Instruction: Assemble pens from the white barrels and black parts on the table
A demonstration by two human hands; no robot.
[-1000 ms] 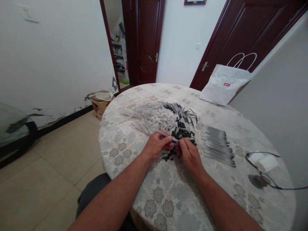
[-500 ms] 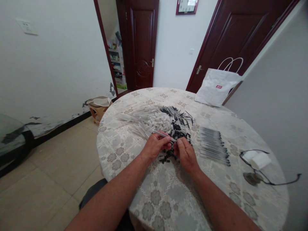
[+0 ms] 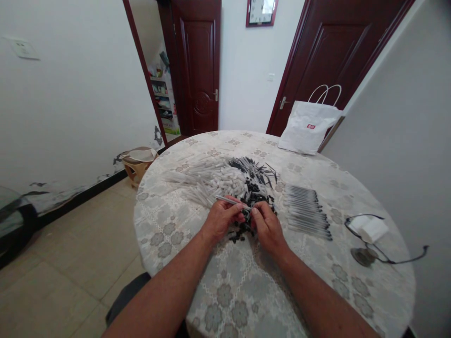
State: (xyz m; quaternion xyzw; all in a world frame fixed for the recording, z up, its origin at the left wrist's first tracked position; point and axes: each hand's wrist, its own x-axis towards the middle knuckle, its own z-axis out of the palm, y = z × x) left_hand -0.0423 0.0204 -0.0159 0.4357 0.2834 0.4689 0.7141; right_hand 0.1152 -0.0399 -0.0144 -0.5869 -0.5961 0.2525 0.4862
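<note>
1. Two bare hands meet over the round surface (image 3: pixel 232 270). The left hand (image 3: pixel 221 219) has its fingers wrapped around a slim tube (image 3: pixel 225 200), maybe to keep it steady. The tube slants, and one tip pokes out on the left. It looks smooth and hard, like plastic.
2. The right hand (image 3: pixel 267 228) has its fingers pinched at the tube's other end, likely because it is so thin. I cannot tell if they hold a tiny bit too.
3. Dark glasses (image 3: pixel 391 261) lie open on the right, near a white thing (image 3: pixel 374 230) that looks like soft paper.
4. Little black bits (image 3: pixel 240 233) sit in a heap by and under the hands, perhaps so they are easy to grab. They are stubby.
5. Slim sticks with dark ends (image 3: pixel 305 211) lie side by side right of the hands, maybe to keep them tidy. They look see-through.
6. Short white pieces (image 3: pixel 234 180) make a pile past the hands. Long pale tubes (image 3: pixel 190 177) fan out to its left.
7. Thin dark sticks (image 3: pixel 262 172) lie messily behind the black bits.
8. A white bag (image 3: pixel 306 127) stands at the far edge, crinkly, with loopy handles.
</note>
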